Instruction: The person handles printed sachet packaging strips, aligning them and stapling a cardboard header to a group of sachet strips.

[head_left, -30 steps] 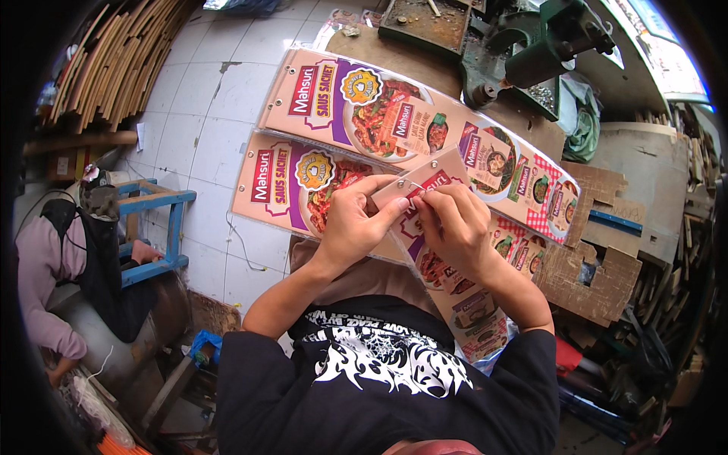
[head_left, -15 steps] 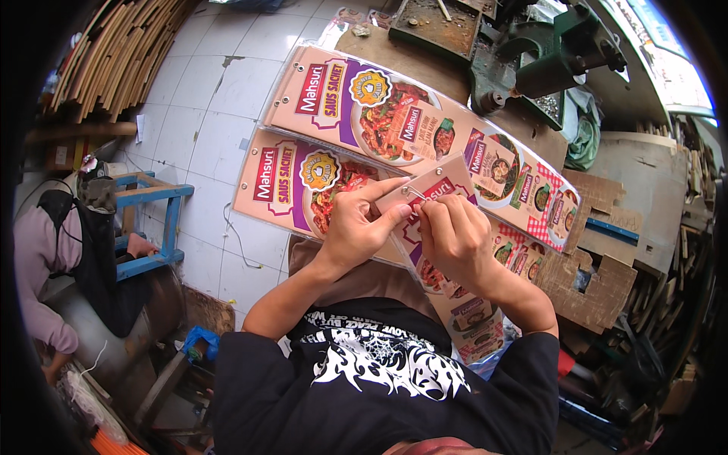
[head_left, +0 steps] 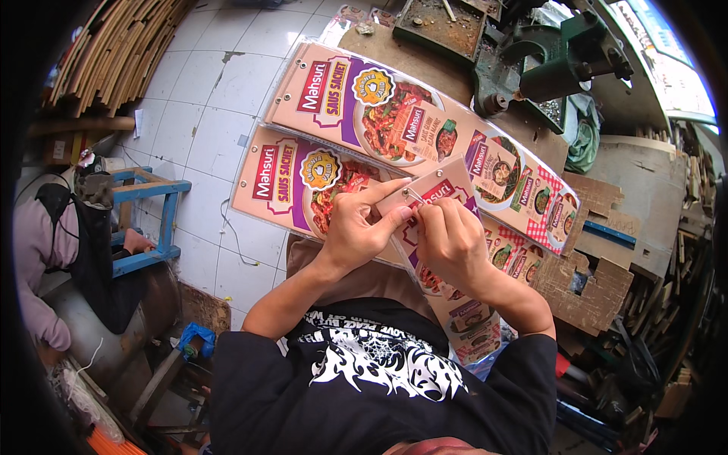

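A long, narrow printed banner strip (head_left: 455,180) with metal eyelets at its top edge lies slanting between my hands. My left hand (head_left: 358,233) grips its near left corner, thumb on the front face. My right hand (head_left: 453,239) is closed, its fingertips pinching a short pale cord or thin wire (head_left: 415,197) at the left eyelet; the far end of that piece is hidden by my fingers. Behind the strip lies a stack of similar peach banners (head_left: 299,117), with another banner stack (head_left: 246,196) nearer, partly under my left hand.
A dark green hand press (head_left: 557,64) stands on the bench at the far right, beside a metal tray (head_left: 436,34) of small parts. Cut cardboard (head_left: 591,292) lies to the right. A blue-framed stool (head_left: 171,220) and a person in a pink sleeve (head_left: 38,265) are at left.
Both hands hold nearly the same pose on the banner strip. My right fingertips have shifted very slightly by the eyelet, and less of the cord shows. The person at left has moved a little.
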`<move>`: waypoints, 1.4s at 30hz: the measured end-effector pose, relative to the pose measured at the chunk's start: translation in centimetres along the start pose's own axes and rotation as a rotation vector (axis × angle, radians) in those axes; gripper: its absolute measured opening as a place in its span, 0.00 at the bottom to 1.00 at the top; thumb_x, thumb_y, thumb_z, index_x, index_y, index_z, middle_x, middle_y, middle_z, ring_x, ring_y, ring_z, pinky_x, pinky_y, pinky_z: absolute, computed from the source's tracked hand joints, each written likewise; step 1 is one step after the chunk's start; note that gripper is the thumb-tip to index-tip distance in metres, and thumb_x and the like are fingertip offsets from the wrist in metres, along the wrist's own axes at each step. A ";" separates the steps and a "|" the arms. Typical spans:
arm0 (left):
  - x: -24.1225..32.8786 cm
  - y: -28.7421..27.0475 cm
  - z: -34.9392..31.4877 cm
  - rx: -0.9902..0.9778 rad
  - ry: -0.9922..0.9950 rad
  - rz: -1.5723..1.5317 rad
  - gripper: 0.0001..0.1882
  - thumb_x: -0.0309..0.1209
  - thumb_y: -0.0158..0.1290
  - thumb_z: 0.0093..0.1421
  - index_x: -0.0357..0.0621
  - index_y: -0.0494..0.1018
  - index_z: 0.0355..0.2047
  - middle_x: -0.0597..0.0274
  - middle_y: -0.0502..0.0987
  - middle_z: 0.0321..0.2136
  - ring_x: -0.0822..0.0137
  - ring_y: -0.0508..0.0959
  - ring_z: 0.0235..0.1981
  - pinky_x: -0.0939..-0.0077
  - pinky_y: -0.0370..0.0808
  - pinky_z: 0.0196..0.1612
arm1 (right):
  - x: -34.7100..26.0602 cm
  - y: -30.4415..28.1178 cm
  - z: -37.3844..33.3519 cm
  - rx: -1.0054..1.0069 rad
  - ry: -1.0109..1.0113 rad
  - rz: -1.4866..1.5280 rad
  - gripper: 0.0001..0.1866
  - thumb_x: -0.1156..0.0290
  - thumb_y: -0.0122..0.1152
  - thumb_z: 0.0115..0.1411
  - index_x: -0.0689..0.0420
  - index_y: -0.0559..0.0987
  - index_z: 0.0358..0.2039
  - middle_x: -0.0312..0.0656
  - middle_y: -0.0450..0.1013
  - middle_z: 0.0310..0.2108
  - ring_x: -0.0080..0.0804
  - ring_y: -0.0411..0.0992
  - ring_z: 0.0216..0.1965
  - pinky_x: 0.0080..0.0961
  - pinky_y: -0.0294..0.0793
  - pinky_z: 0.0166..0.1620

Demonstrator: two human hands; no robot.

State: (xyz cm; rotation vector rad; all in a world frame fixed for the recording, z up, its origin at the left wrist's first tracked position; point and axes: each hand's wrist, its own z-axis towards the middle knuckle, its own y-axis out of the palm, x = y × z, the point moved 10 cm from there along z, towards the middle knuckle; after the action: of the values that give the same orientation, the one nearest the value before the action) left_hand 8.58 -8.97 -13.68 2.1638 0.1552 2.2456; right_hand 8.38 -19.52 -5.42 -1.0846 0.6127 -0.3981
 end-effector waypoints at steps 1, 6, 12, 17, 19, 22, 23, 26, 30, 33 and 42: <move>-0.1 0.0 0.0 -0.003 -0.007 0.002 0.19 0.22 0.60 0.57 0.30 0.76 0.50 0.52 0.84 0.32 0.78 0.80 0.32 0.82 0.77 0.34 | 0.0 -0.1 0.0 0.014 0.005 0.008 0.07 0.84 0.62 0.51 0.63 0.73 0.30 0.44 0.68 0.24 0.40 0.71 0.24 0.31 0.71 0.27; 0.0 0.2 0.0 -0.018 -0.039 -0.045 0.19 0.21 0.60 0.58 0.28 0.75 0.50 0.51 0.83 0.36 0.76 0.81 0.35 0.81 0.78 0.37 | 0.3 -0.4 -0.3 0.087 0.013 0.057 0.08 0.84 0.63 0.51 0.63 0.73 0.30 0.44 0.69 0.24 0.40 0.71 0.23 0.32 0.71 0.26; 0.0 0.6 0.1 -0.052 -0.094 -0.101 0.18 0.21 0.57 0.59 0.26 0.74 0.50 0.52 0.82 0.39 0.74 0.81 0.38 0.80 0.79 0.41 | 1.0 -1.0 -1.0 0.231 0.037 0.185 0.08 0.82 0.65 0.50 0.63 0.75 0.30 0.43 0.70 0.24 0.38 0.71 0.23 0.31 0.72 0.26; -0.1 0.8 0.1 -0.051 -0.132 -0.138 0.17 0.21 0.57 0.60 0.27 0.74 0.49 0.53 0.82 0.38 0.74 0.81 0.38 0.80 0.80 0.41 | 2.1 -2.2 -1.8 0.303 0.144 0.279 0.09 0.82 0.69 0.51 0.62 0.75 0.30 0.44 0.73 0.26 0.38 0.73 0.23 0.29 0.73 0.25; -0.3 0.8 0.0 -0.056 -0.162 -0.157 0.16 0.21 0.57 0.60 0.28 0.75 0.49 0.53 0.82 0.38 0.74 0.81 0.37 0.80 0.79 0.39 | 2.2 -3.1 -1.9 0.332 0.144 0.264 0.09 0.82 0.69 0.51 0.62 0.75 0.30 0.44 0.73 0.25 0.36 0.73 0.22 0.28 0.72 0.24; -0.4 0.5 -0.2 -0.042 -0.146 -0.126 0.16 0.22 0.58 0.60 0.28 0.75 0.48 0.55 0.82 0.36 0.75 0.81 0.34 0.82 0.79 0.36 | 3.0 -3.5 -3.1 0.343 0.257 0.325 0.08 0.82 0.68 0.53 0.63 0.75 0.29 0.44 0.73 0.25 0.32 0.73 0.21 0.25 0.72 0.23; -0.6 0.6 -0.1 -0.044 -0.146 -0.126 0.16 0.22 0.58 0.60 0.28 0.75 0.48 0.55 0.82 0.36 0.75 0.81 0.34 0.82 0.79 0.36 | 4.0 -3.1 -3.9 0.325 0.374 0.394 0.07 0.81 0.68 0.55 0.63 0.75 0.29 0.43 0.74 0.25 0.29 0.73 0.20 0.24 0.72 0.23; -0.9 0.7 -0.1 -0.041 -0.151 -0.122 0.15 0.23 0.59 0.60 0.29 0.76 0.46 0.57 0.83 0.33 0.76 0.81 0.30 0.83 0.78 0.32 | 4.5 -2.9 -4.8 0.318 0.456 0.408 0.07 0.80 0.67 0.57 0.64 0.75 0.29 0.43 0.74 0.25 0.25 0.73 0.20 0.21 0.71 0.22; -1.0 0.4 -0.1 -0.012 -0.154 -0.065 0.13 0.26 0.60 0.60 0.30 0.77 0.43 0.58 0.82 0.29 0.78 0.80 0.28 0.84 0.76 0.28 | 5.1 -2.4 -5.4 0.364 0.446 0.428 0.07 0.80 0.66 0.58 0.64 0.75 0.29 0.42 0.73 0.25 0.23 0.71 0.20 0.19 0.69 0.23; -1.3 0.3 -0.1 -0.009 -0.184 -0.043 0.11 0.26 0.59 0.60 0.31 0.77 0.41 0.59 0.82 0.28 0.79 0.80 0.27 0.83 0.75 0.28 | 5.9 -1.9 -6.2 0.426 0.461 0.448 0.06 0.80 0.66 0.58 0.64 0.75 0.29 0.42 0.73 0.25 0.20 0.69 0.19 0.16 0.67 0.23; 1.9 -1.1 0.7 -0.021 -0.183 0.181 0.08 0.25 0.54 0.64 0.30 0.76 0.39 0.58 0.82 0.28 0.76 0.80 0.29 0.81 0.77 0.31 | 7.4 -1.2 -7.1 0.483 0.532 0.595 0.07 0.79 0.65 0.59 0.63 0.75 0.29 0.39 0.73 0.24 0.17 0.67 0.19 0.16 0.65 0.23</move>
State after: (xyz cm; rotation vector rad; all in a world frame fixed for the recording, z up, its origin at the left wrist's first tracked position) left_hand 9.16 -7.70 -11.83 2.4466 -0.0700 2.1050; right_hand 9.53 -29.29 -8.69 -0.2926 1.1974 -0.2858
